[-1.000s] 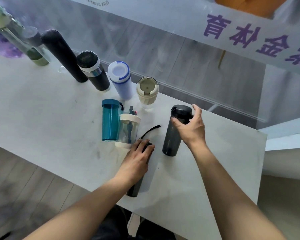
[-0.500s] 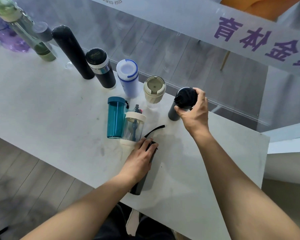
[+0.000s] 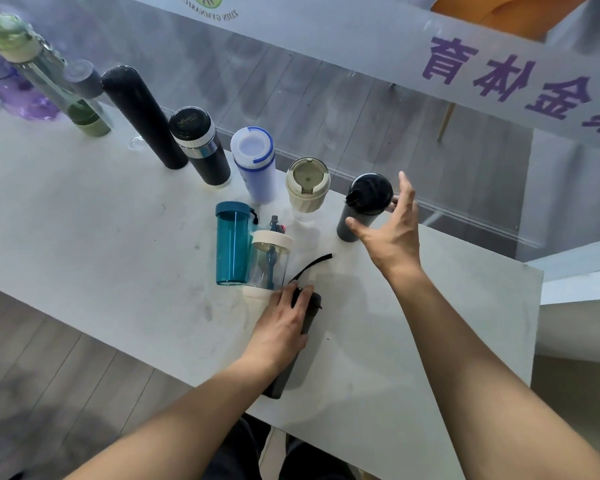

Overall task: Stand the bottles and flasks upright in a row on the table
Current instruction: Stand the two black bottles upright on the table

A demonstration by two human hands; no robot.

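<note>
Bottles run in a row along the far edge of the white table (image 3: 84,237), all upright. From the left there's a purple bottle (image 3: 18,95), a green-capped bottle (image 3: 49,81), a small grey-capped one (image 3: 84,77), a tall black flask (image 3: 139,116), a black flask with a silver band (image 3: 201,147), a white-and-blue bottle (image 3: 255,164), a cream cup (image 3: 307,185), and at the right end a grey bottle with a black lid (image 3: 364,202).

The person's right hand (image 3: 392,233) is open right beside that grey bottle. The fingers are spread past the lid and the thumb is out by the body. Can't tell if any fingertip actually touches it, tbh.

2 more stand in front of the row, pressed side by side: a teal bottle (image 3: 232,244) and a clear bottle with a cream lid (image 3: 269,261).

1 isn't upright yet. A dark bottle (image 3: 291,368) lies on its side near the front edge, base pointing toward the person. The left hand (image 3: 281,327) is on its cap end with the fingers curled over it. Its black strap (image 3: 312,266) trails out across the table toward the row.

Behind the table hangs a banner with purple characters (image 3: 499,74).
</note>
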